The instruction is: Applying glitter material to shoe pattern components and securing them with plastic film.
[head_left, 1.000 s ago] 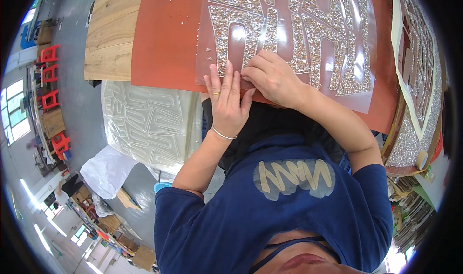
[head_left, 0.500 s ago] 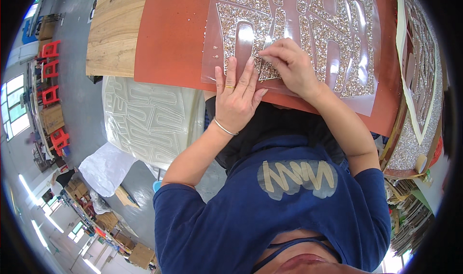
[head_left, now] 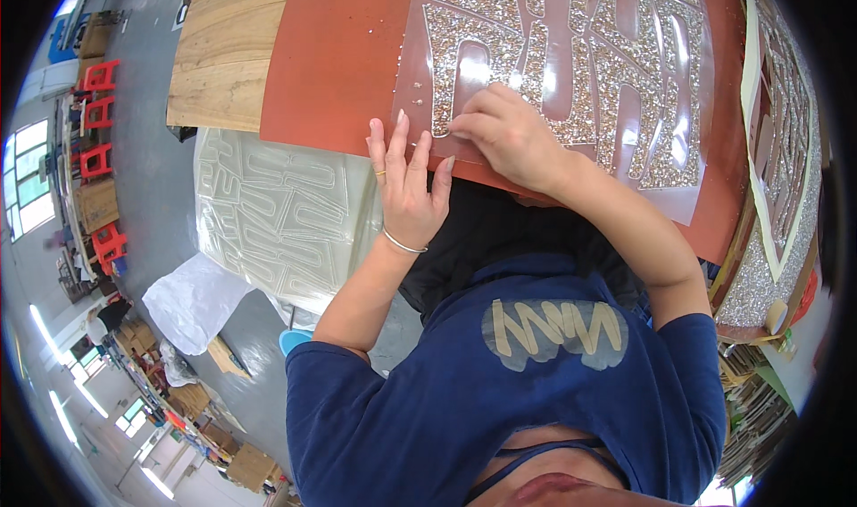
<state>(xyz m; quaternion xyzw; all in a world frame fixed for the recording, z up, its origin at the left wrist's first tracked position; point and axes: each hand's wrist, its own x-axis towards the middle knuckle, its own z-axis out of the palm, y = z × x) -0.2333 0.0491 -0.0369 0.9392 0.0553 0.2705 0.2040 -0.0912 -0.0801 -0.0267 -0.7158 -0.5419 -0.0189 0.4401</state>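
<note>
A clear plastic sheet (head_left: 412, 83) lies on a reddish-brown board, bearing gold-silver glitter pieces (head_left: 585, 78) with long rounded cut-outs between them. My right hand (head_left: 513, 141) bends over the near left corner of the glitter. Its thumb and forefinger are pinched together there; whatever is between them is too small to make out. Left of it, my left hand (head_left: 409, 186) is open with its fingers spread, fingertips at the board's near edge beside the sheet's corner. It wears a ring and a bracelet and holds nothing.
The red-brown board (head_left: 344, 52) overlaps a wooden tabletop (head_left: 228, 52). Below, at left, sits a stack of clear embossed sheets (head_left: 277, 208) near a white plastic sheet (head_left: 192, 302). More glitter material (head_left: 768, 266) curves along the right. Red stools (head_left: 96, 159) stand across the floor.
My right hand has slid left along the glitter's near edge to its corner. My left hand has shifted left and back, off the glitter. The whole view has shifted slightly.
</note>
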